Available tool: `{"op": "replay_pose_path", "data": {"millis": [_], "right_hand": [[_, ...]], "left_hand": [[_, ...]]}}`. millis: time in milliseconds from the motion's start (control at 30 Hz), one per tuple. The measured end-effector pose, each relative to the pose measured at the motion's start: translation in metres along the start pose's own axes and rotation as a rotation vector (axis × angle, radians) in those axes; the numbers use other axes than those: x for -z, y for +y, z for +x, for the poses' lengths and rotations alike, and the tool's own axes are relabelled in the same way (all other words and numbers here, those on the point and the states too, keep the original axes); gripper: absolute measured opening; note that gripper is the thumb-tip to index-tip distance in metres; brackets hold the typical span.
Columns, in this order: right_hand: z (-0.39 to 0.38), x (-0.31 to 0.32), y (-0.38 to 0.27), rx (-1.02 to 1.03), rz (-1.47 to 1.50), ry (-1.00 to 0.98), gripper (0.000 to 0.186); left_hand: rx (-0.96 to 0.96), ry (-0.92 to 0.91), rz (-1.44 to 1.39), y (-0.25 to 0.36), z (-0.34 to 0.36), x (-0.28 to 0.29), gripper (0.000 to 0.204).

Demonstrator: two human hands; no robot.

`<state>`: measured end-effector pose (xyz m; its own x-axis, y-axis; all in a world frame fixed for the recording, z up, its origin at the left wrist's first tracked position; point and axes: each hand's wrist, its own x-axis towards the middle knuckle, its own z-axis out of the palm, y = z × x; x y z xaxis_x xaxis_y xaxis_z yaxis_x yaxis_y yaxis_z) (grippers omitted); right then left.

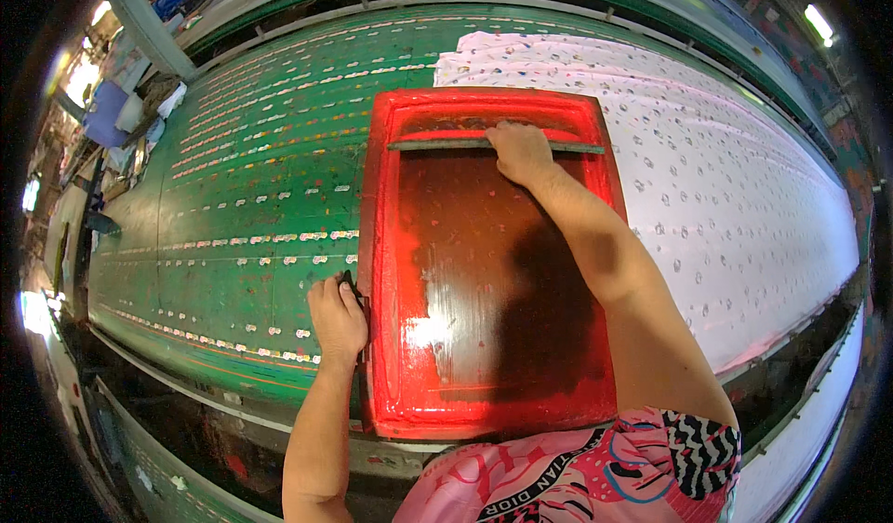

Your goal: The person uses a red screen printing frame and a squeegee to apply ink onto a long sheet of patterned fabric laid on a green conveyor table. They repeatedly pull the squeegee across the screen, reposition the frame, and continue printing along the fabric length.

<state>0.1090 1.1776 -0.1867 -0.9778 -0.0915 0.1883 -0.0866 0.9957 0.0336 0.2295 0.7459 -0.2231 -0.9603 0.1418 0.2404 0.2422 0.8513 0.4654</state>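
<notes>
Pink patterned shirt w/ black-and-white zigzag sleeve (577, 472) is nearest, just below the bottom edge of a rectangular red-walled printing frame w/ brown mesh (383, 291). Frame lies flat near the front edge of the long green table w/ rows of small printed marks (214, 286); its R side overlaps the white-pink cloth w/ small dark motifs (707, 207).

R hand (523, 151): fingers closed over the straight grey-green bar (437, 145), R of its middle. Bar sits inside the frame nr the far wall, spanning almost side to side; gaps at its ends v. small. Long run of mesh btwn bar & near wall. R forearm (605, 253) crosses above the mesh & R wall.

L hand (337, 318): fingers curled round a small black grip (349, 279) at the frame's L edge; wide stretch of table, approx. level, beyond it.
</notes>
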Motion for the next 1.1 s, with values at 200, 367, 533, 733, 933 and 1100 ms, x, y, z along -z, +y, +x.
{"op": "replay_pose_path", "data": {"millis": [200,367,533,733,933,1100], "right_hand": [[0.061,-0.022,0.036,0.022,-0.004,0.101,0.023],[0.07,-0.03,0.037,-0.023,-0.049,0.147,0.02],[0.017,-0.021,0.009,0.028,-0.001,0.142,0.02],[0.03,-0.003,0.03,-0.007,0.061,0.184,0.026],[0.069,-0.015,0.053,-0.003,0.005,0.278,0.024],[0.081,-0.025,0.058,-0.044,0.031,0.175,0.035]], "left_hand": [[0.009,-0.004,-0.027,0.004,0.007,0.0,0.03],[-0.019,0.002,-0.013,0.005,0.015,-0.004,0.03],[-0.018,0.035,-0.011,0.003,0.012,-0.003,0.03],[-0.018,0.028,-0.011,0.008,0.013,0.0,0.031],[-0.002,-0.003,-0.004,0.006,0.015,-0.001,0.032],[0.014,-0.024,-0.007,0.003,0.013,-0.001,0.032]]}}
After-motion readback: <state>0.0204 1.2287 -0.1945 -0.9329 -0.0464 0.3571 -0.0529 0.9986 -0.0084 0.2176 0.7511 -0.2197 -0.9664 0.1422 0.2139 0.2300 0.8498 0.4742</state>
